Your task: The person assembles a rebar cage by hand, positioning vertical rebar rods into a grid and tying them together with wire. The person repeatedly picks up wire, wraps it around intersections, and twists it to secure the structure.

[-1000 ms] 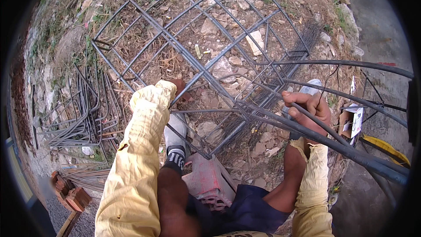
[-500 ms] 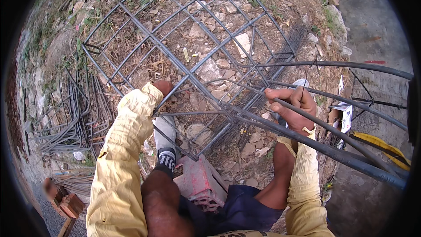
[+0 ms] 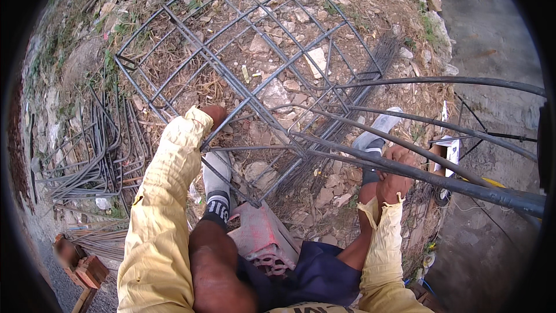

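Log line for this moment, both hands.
Left hand: at rebar cage, grip hidden | Right hand: behind thick bar, grip unclear | Under cage: stony ground

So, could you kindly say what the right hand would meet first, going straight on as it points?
Probably the slender steel rebar just beyond the thick rebar that overlaps the right hand, though depth is unclear.

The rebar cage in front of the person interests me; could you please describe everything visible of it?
The rebar cage is an open lattice of dark blue-grey bars, apparently steel, with short pieces giving it depth. It sits diagonally over stony ground; long bars extend from its right side toward the view's right edge. The left hand is at its near left side, the grip hidden.
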`<state>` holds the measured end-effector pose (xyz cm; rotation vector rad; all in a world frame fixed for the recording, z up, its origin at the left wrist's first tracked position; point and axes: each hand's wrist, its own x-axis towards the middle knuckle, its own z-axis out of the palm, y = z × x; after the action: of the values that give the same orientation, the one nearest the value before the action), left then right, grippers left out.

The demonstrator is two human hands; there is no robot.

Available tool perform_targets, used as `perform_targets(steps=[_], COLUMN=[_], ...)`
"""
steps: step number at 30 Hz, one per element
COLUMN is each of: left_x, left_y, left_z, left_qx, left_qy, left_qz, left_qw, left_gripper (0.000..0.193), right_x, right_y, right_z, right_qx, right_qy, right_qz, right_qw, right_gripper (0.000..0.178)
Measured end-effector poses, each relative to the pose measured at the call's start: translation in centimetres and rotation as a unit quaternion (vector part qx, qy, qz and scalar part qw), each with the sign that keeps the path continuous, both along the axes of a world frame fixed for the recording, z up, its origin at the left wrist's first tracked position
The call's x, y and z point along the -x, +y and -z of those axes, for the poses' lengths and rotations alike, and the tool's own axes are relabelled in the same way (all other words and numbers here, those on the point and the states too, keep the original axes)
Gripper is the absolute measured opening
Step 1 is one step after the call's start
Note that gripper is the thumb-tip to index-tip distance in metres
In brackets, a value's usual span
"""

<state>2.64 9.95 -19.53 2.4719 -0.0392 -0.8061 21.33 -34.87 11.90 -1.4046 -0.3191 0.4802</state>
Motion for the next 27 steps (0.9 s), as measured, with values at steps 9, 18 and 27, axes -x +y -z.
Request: perform_targets(steps=[9, 18, 27], left_x=[1.1, -0.1, -0.6], left_y=[1.2, -0.9, -2.1], left_z=[-0.1, -4.7, -1.1], left_qx=[-0.081, -0.073, -0.077], left_qy=[0.022, 0.038, -0.019], left_qz=[0.018, -0.005, 0.076], left_qw=[0.996, 0.997, 0.994], left_gripper=[0.028, 0.028, 0.019], right_x=[16.5, 19.8, 19.4], right_y=[0.6, 6.5, 2.9], right_z=[-2.0, -0.1, 2.7], right_qx=[0.116, 0.302, 0.243], right_qy=[0.233, 0.09, 0.139], right_qz=[0.199, -0.16, 0.065], right_qw=[0.945, 0.935, 0.958], right_gripper=[0.028, 0.027, 0.017])
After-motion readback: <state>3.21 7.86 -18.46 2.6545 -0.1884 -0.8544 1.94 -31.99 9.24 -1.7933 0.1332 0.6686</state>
